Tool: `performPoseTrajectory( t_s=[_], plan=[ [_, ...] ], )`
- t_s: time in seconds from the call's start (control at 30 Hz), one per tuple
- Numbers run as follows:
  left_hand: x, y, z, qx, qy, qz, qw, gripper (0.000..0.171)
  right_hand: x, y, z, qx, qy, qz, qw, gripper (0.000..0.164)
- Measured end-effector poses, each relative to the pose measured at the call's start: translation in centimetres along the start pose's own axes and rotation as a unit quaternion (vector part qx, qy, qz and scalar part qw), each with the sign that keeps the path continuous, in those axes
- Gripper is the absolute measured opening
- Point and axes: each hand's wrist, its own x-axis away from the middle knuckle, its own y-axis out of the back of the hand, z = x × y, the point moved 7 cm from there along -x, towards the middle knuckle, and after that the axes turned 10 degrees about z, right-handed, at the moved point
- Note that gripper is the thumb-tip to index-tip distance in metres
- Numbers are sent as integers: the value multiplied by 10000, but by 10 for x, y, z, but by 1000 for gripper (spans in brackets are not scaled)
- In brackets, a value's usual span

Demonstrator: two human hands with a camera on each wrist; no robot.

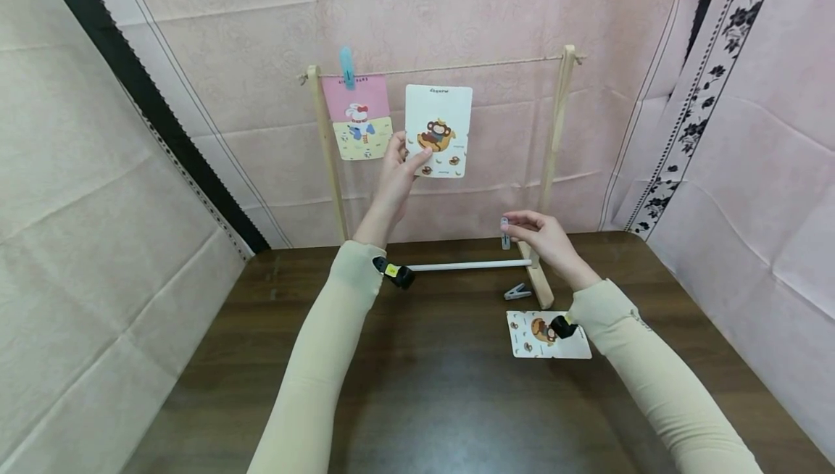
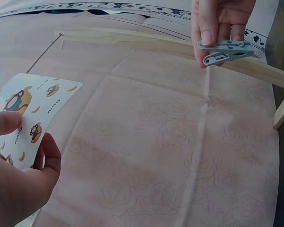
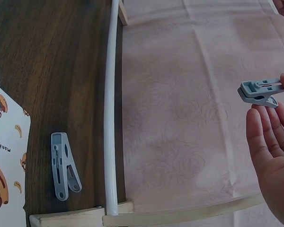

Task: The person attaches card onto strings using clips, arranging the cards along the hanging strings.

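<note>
My left hand [image 1: 398,180] pinches the lower left part of a white card with a monkey picture [image 1: 453,108], held up just below the string [image 1: 470,67] of a wooden stand. Thumb in front, fingers behind. Lower and to the right, my right hand [image 1: 541,235] pinches a grey-blue clothespin [image 3: 261,91] between thumb and fingertips, in front of the stand's right foot. A pink and yellow card [image 1: 355,104] hangs at the string's left end under a blue clothespin [image 1: 347,68].
Another grey-blue clothespin [image 1: 518,291] lies on the brown table [image 1: 417,387] by the right foot [image 1: 536,278]. A second monkey card [image 1: 522,343] lies nearer, partly beneath my right wrist. A white rod [image 1: 470,265] runs low across the stand; pink cloth [image 1: 457,10] hangs behind.
</note>
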Motion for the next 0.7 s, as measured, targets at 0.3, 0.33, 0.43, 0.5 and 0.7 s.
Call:
performPoseTrajectory(
  t_s=[0.3,0.33,0.43,0.5,0.7],
  plan=[
    [-4,1,4,199,93,-80,9997,21,5,0,2,-32,-3,13,10000,46],
    [-4,1,4,211,78,-85,9997,21,6,-1,2,-26,-34,25,10000,47],
    [-5,2,4,239,13,-103,9997,21,6,-1,2,-38,-81,59,9999,49],
    [-6,2,4,251,-17,-98,9996,21,6,-2,2,-67,-101,72,9999,50],
    [-7,2,3,245,34,-164,9996,22,1,-2,5,-92,-94,112,9998,48]
  ],
)
